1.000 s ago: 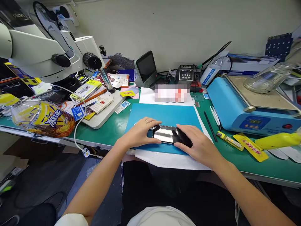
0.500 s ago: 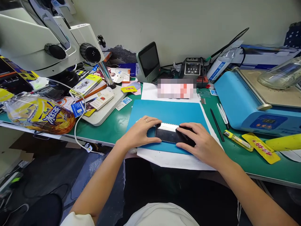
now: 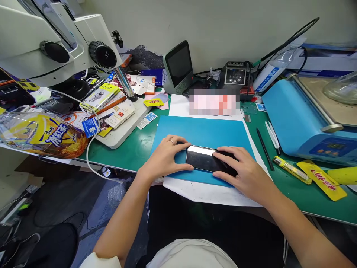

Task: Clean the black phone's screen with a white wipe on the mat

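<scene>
A black smartphone (image 3: 202, 159) lies sideways, dark screen up, on a blue mat (image 3: 200, 128). A bright reflection runs along its upper edge. My left hand (image 3: 167, 154) grips its left end, thumb on the near edge and fingers on the far edge; a ring is on one finger. Around its right end my right hand (image 3: 242, 167) is closed, with the thumb at the near edge and fingertips at the far edge and over the glass. The phone's right part is partly hidden under that hand. White paper (image 3: 212, 195) sticks out from under the mat.
A microscope (image 3: 80, 52) stands at left, near papers and a bottle of tea (image 3: 44, 134). At the back are a small display (image 3: 178, 67) and a black device (image 3: 235, 78). To the right are a blue machine (image 3: 295, 123), a black pen-like tool (image 3: 264, 149) and yellow packets (image 3: 322, 179).
The camera view has shifted slightly, so the bench items appear displaced. Both hands keep the same hold at the phone's two ends, and the phone remains on the mat.
</scene>
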Available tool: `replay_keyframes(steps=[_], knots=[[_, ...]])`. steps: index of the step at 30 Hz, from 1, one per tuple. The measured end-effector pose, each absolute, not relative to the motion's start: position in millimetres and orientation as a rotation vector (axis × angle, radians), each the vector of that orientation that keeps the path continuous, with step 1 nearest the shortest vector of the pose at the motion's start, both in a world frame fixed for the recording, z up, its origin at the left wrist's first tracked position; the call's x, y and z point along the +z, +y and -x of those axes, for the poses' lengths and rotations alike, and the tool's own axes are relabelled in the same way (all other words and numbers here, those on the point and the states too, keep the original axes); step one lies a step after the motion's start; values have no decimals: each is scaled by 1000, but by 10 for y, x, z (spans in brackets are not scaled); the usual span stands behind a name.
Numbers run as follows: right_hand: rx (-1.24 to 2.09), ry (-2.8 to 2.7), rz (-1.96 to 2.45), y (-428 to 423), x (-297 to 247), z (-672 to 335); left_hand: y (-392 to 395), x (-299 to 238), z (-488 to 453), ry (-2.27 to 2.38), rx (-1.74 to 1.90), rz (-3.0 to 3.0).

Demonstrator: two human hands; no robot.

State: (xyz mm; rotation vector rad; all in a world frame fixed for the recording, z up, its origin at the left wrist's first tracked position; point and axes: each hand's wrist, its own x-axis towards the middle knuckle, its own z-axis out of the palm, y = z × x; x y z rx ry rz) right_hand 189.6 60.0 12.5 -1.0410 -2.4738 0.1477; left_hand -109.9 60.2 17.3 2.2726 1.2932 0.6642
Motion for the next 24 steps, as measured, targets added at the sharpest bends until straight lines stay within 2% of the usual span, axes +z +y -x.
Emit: replay_keyframes(steps=[20, 24], knots=[[127, -2479, 1011, 608, 89, -1922, 606, 189, 1114, 1266, 675, -2265], [181, -2439, 1130, 576, 124, -1955, 613, 174, 1124, 1238, 695, -2265]])
